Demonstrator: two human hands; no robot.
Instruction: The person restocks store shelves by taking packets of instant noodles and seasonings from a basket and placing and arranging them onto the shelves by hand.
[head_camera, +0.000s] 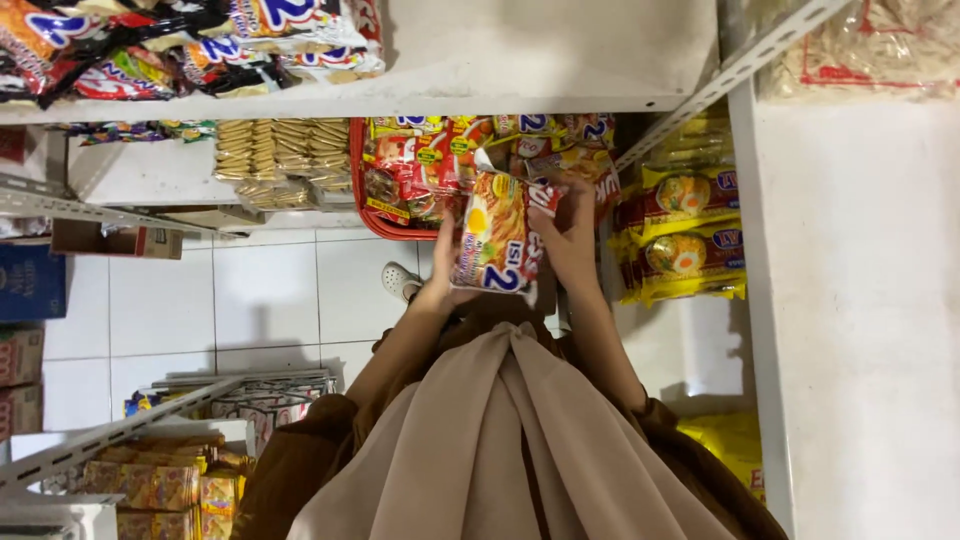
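Just above the middle of the frame, both hands hold one red and orange instant-noodle packet (497, 235) upright between them. The left hand (441, 272) clasps its left edge, fingers wrapped behind it, and the right hand (570, 232) grips its right edge near the top corner. Directly above the packet sits a red plastic basket (357, 170) crammed with more noodle packets (440, 160) of the same kind. Left of the basket, stacked biscuit packs (280, 155) lie on a white shelf (130, 172). To the right of the hands, yellow noodle packs (682, 250) are piled on a lower white shelf. Below the hands, a beige headscarf (500, 440) and brown sleeves fill the lower centre, with a white shoe (398, 281) on white floor tiles (260, 300).
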